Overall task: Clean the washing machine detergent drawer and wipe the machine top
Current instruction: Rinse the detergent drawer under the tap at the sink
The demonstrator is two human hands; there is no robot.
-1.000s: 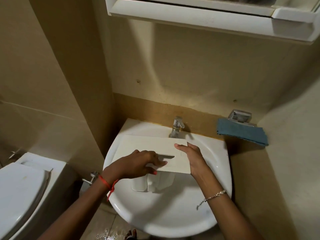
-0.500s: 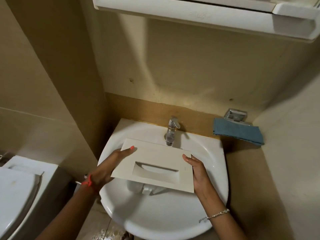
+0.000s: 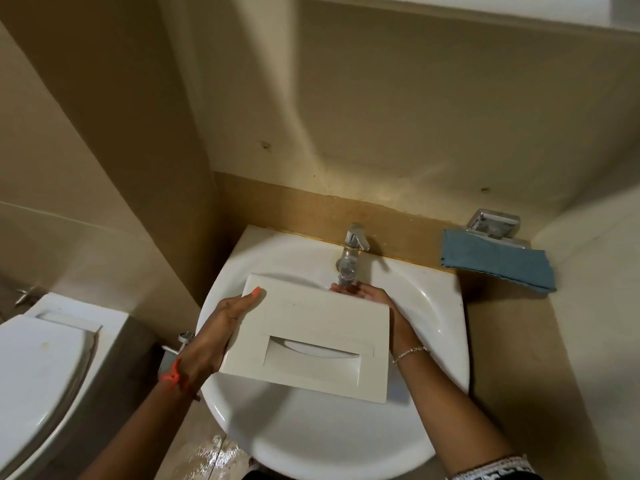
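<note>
The white detergent drawer [image 3: 311, 327], front panel with its recessed handle facing up, is held over the white sink [image 3: 429, 299]. My left hand [image 3: 221, 327] grips its left edge, thumb on the top corner. My right hand [image 3: 377, 299] is at the drawer's far right corner, fingers reaching under the chrome tap [image 3: 349, 258]; part of the hand is hidden behind the drawer. The drawer's compartments are hidden below the panel.
A folded blue cloth [image 3: 498, 263] lies on the beige counter at the right, by a chrome soap holder [image 3: 493, 225]. A white toilet [image 3: 41, 368] stands at the left. A white cabinet hangs overhead. The floor below the sink looks wet.
My left hand shifted from the panel's handle to the left edge. The drawer tilted and came nearer. My right hand slid from the right edge up toward the tap.
</note>
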